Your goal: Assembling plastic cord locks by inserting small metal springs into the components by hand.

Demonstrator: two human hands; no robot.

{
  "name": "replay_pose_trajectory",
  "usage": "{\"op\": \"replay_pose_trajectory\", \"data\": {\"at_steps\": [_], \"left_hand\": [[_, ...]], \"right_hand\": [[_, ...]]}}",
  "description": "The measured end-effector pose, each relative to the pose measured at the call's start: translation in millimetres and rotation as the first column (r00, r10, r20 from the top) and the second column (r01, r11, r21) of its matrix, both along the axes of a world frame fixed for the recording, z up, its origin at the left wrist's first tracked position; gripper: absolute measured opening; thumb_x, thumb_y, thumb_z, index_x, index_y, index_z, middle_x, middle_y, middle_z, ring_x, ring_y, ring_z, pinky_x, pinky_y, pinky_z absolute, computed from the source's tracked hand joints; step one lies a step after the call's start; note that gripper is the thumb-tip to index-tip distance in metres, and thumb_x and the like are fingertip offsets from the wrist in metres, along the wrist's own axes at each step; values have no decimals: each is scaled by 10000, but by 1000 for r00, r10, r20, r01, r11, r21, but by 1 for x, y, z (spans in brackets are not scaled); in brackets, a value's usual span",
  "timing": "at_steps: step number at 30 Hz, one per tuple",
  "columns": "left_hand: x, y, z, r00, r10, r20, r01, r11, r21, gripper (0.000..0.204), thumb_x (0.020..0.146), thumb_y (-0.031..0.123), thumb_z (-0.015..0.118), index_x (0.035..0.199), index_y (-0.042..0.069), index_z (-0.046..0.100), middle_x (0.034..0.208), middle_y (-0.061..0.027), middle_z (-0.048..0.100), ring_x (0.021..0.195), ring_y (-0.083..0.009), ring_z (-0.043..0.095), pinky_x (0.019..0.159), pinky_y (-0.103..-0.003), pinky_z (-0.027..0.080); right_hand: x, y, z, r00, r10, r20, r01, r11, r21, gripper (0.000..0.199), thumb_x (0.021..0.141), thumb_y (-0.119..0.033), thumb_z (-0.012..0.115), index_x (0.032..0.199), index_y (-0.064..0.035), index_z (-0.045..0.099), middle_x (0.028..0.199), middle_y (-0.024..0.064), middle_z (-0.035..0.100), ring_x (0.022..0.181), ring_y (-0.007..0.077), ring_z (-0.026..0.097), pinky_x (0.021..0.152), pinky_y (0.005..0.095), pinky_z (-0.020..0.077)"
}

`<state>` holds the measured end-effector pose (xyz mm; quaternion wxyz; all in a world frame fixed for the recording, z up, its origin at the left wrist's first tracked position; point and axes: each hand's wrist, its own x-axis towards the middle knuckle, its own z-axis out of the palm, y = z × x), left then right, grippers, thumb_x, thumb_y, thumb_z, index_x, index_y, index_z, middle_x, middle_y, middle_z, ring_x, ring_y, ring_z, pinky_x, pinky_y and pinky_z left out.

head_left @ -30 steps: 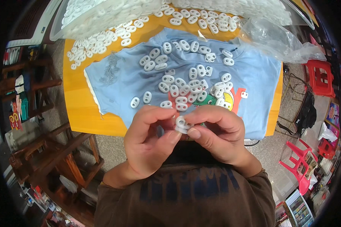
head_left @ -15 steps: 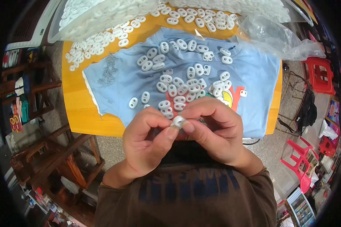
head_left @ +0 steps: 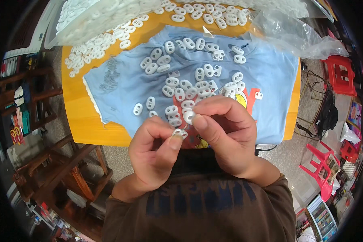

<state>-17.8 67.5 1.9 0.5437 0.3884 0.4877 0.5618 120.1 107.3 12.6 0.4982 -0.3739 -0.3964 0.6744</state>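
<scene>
Just above the shirt's near edge, my left hand (head_left: 153, 151) pinches a small white plastic cord-lock piece (head_left: 180, 133) between thumb and forefinger. A thin metal spring (head_left: 185, 127) sticks up from it. Slightly higher and to the right, my right hand (head_left: 232, 139) grips a white plastic cord-lock piece with a round hole (head_left: 188, 117) by thumb and forefinger. The spring spans the gap between both pieces; whether it touches the upper one I cannot tell. Beyond my fingers, several white two-hole oval pieces (head_left: 172, 82) and squarish white pieces (head_left: 217, 71) lie on a light blue T-shirt (head_left: 270, 76).
The shirt covers much of a yellow table (head_left: 78, 117). Heaps of white ovals (head_left: 92, 48) lie at its far left, below a translucent plastic bin (head_left: 105, 24). A clear plastic bag (head_left: 286, 36) sits far right. Red stools (head_left: 322, 167) and dark wooden furniture (head_left: 60, 161) flank the table.
My hands have drawn apart: the two white pieces, close together before, now show a gap with the spring between them. My right hand has risen slightly; my left has shifted down-left.
</scene>
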Motion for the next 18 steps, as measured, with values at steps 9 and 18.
{"op": "replay_pose_trajectory", "data": {"at_steps": [9,18], "left_hand": [[1,3,8,998,18,66,-7,988,-155,166,801,148,549,749,10,472,664,-48,445,563,-120,399,559,-259,331],[-4,3,4,936,1,351,78,975,-210,80,801,69,556,804,-8,533,707,-29,480,538,-66,419,478,-183,326]], "right_hand": [[4,-1,1,993,-8,-118,-15,981,-195,130,848,-17,559,976,-16,537,826,10,544,632,34,469,529,170,379],[7,0,1,985,3,-175,-61,943,-328,106,854,-36,558,959,-25,540,822,-10,544,650,31,472,552,179,390]]}}
